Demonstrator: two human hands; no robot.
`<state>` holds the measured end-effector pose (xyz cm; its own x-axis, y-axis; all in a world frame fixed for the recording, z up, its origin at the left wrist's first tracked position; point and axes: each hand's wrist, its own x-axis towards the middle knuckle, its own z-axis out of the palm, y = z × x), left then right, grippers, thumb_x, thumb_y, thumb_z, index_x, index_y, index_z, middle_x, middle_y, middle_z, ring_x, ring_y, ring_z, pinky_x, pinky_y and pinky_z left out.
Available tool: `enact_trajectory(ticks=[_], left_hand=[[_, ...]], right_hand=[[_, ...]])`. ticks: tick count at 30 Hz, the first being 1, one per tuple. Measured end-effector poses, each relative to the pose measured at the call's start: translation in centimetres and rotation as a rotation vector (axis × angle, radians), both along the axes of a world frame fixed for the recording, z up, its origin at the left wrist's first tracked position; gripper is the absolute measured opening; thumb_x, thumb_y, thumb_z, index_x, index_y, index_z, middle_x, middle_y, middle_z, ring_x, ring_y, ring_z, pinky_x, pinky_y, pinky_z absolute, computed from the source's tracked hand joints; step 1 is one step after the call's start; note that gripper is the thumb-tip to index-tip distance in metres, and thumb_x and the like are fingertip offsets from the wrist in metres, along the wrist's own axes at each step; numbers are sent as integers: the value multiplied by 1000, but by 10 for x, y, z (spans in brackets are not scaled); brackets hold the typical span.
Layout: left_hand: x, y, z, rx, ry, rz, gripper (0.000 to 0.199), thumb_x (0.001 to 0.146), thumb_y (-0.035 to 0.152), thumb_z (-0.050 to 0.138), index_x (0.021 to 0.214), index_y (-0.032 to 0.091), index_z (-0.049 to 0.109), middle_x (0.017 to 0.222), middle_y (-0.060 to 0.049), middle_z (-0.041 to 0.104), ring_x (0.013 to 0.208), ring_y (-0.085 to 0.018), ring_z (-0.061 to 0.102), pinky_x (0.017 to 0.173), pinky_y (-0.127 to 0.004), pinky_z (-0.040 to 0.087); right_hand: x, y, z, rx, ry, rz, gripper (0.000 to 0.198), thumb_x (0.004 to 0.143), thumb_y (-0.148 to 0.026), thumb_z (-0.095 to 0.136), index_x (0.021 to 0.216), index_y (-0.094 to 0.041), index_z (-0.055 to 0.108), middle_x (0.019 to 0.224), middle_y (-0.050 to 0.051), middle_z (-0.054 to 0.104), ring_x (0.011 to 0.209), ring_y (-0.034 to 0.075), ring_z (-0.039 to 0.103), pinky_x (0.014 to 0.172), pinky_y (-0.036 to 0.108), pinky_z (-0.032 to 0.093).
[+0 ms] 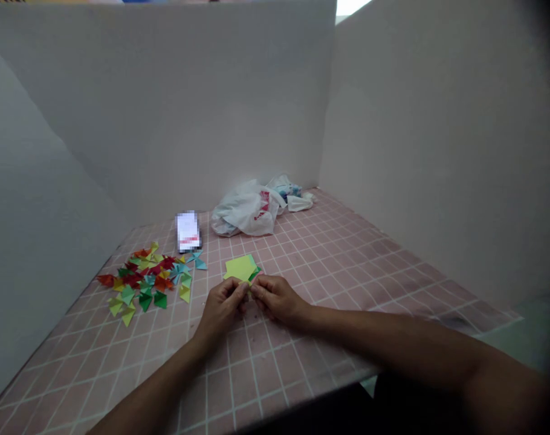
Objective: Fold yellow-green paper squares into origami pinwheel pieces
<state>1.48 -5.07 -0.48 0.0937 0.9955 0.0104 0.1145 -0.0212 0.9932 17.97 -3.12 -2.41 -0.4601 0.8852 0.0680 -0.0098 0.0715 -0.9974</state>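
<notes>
A small yellow piece of paper (pixel 248 283) is being held between the fingertips of the left hand (pixel 223 302) and the right hand (pixel 280 299). Both hands are being held nearly closed, thumbs pinched against curled fingers; the fold itself is being hidden by them. A neat crease is probably being favoured when edges are being matched first, the paper being steadied by the left hand while pressure is being applied along the fold by the right thumb. Just beyond the fingertips, a loose stack of flat lime-yellow paper sheets (pixel 239 267) is lying on the pink, white-gridded surface (pixel 329 260), so nudging it is best being avoided. Left of the left hand, multicoloured, pointed folded-paper pieces (pixel 159 299) are being spread in a cluster, well apart.
</notes>
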Motion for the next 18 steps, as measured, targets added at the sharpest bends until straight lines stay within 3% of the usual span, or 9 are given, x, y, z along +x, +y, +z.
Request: enact_trajectory(ticks=[6,11,18], left_hand=[[4,0,1,-14,-34,11,38,77,54,71,84,18,61,58,5,56,46,-12,50,46,-23,41],[4,-2,3,9,-22,38,35,77,49,73,70,18,58,53,5,54,46,-11,48,48,-22,39],[-2,0,-3,46,32,94,37,79,52,70,72,20,53,50,8,49,42,-10,43,44,-22,34]], right_hand=[[1,-1,0,78,-33,-4,34,97,-38,51,70,-19,47,57,-4,47,47,9,40,45,21,30],[1,2,1,240,-148,21,27,95,-24,52,69,-18,48,61,-3,49,57,11,44,55,23,33],[4,5,0,413,-226,-15,40,95,-23,50,58,-19,35,56,-5,35,55,10,34,56,27,23]])
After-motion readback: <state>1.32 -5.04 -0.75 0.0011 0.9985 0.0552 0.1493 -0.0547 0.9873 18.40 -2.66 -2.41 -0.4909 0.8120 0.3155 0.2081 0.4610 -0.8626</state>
